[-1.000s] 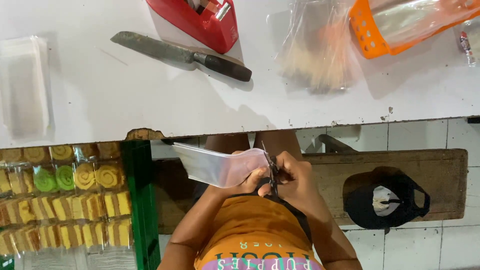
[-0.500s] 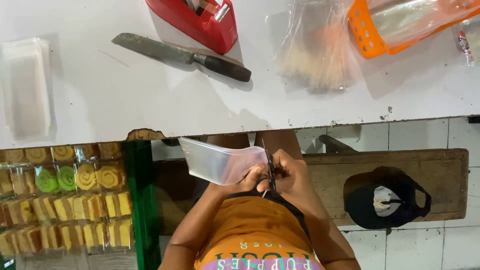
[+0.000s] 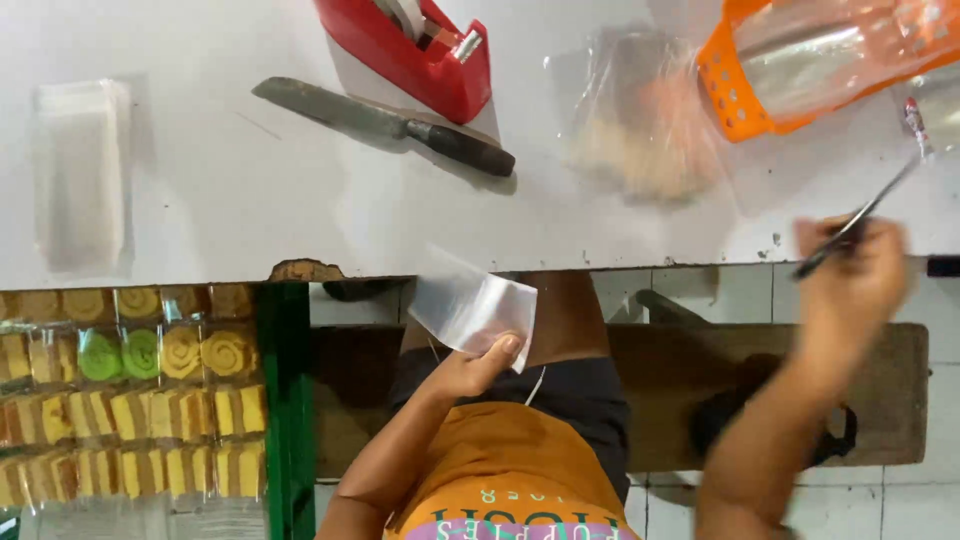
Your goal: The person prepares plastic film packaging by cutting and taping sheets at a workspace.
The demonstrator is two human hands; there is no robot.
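Note:
My left hand (image 3: 465,370) is below the white table's edge and pinches a small clear plastic bag (image 3: 470,305) by its lower corner. The bag looks empty and slants up to the left. My right hand (image 3: 850,280) is raised far to the right, blurred, at the table's front edge. It grips a thin dark tool (image 3: 862,213) that looks like scissors and points up and right over the table. The two hands are well apart.
On the white table (image 3: 250,220) lie a large knife (image 3: 390,125), a red tape dispenser (image 3: 420,50), a clear bag of pale contents (image 3: 640,120), an orange basket (image 3: 730,80) and a stack of clear bags (image 3: 80,170). Packed roll-cake slices (image 3: 120,400) fill a green-framed rack at lower left.
The hands were together at the bag near my lap. Now my right hand has swung out right and up to the table edge with the tool, and my left keeps the bag.

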